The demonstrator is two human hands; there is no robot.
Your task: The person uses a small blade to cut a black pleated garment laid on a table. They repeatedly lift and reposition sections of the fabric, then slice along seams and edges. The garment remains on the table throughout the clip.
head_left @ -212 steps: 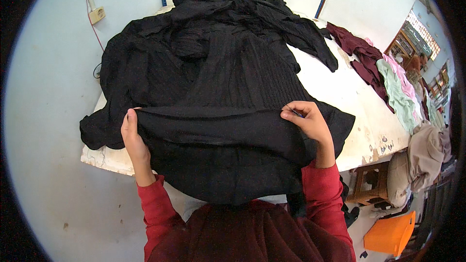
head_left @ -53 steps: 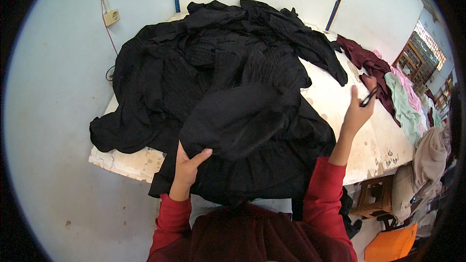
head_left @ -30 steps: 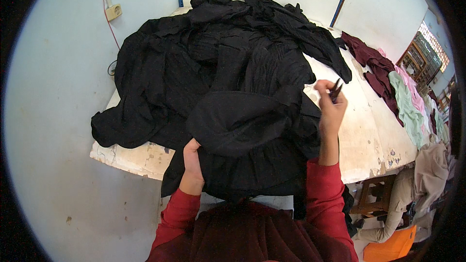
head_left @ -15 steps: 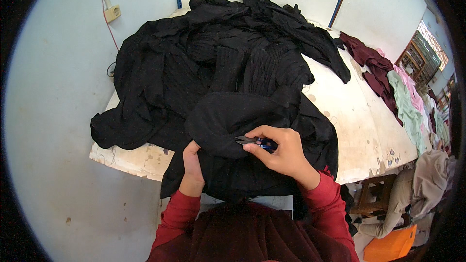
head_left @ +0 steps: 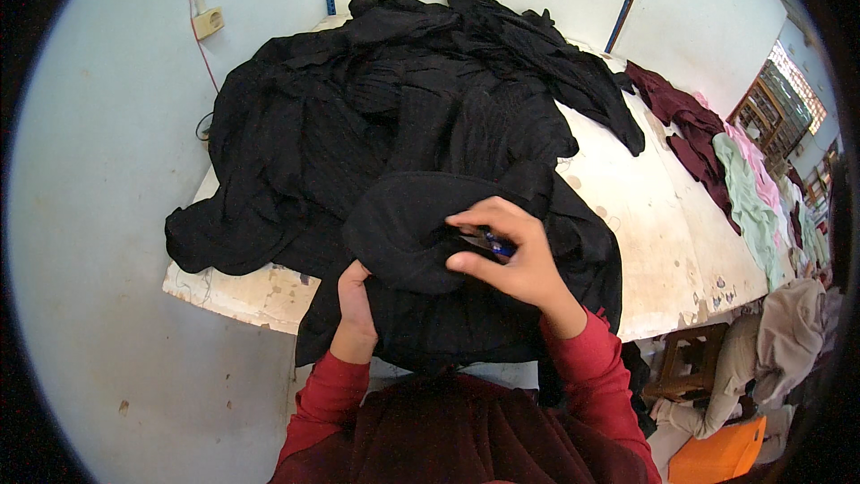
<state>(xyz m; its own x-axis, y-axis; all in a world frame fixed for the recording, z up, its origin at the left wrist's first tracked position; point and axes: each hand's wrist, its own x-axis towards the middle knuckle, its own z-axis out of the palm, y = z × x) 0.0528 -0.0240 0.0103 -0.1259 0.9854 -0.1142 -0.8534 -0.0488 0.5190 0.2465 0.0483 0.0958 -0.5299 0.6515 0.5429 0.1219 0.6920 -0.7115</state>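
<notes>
A large heap of black cloth (head_left: 313, 125) covers most of the tabletop, its near part hanging over the front edge. A rounded piece of this black garment (head_left: 394, 220) lies spread nearest me. My left hand (head_left: 356, 300) grips its lower left rim, thumb on top and the other fingers hidden beneath. Over the right part of that piece is my right hand (head_left: 512, 260), holding small thread snips (head_left: 498, 245) with blue on them inside the palm. Its thumb and forefinger stand apart, and the blades are blurred and partly hidden.
The worn, pale table (head_left: 663, 251) shows stains and chipped edges. Maroon cloth (head_left: 685, 116), light green cloth (head_left: 748, 188) and pink cloth lie along its right side. A wooden stool (head_left: 690, 358), a seated person's leg (head_left: 730, 385) and an orange object (head_left: 721, 453) are lower right.
My right hand has lifted and shifted slightly, its thumb and forefinger spreading wider. The snips' blades have drawn back from the cloth toward the palm. My left hand stays in place.
</notes>
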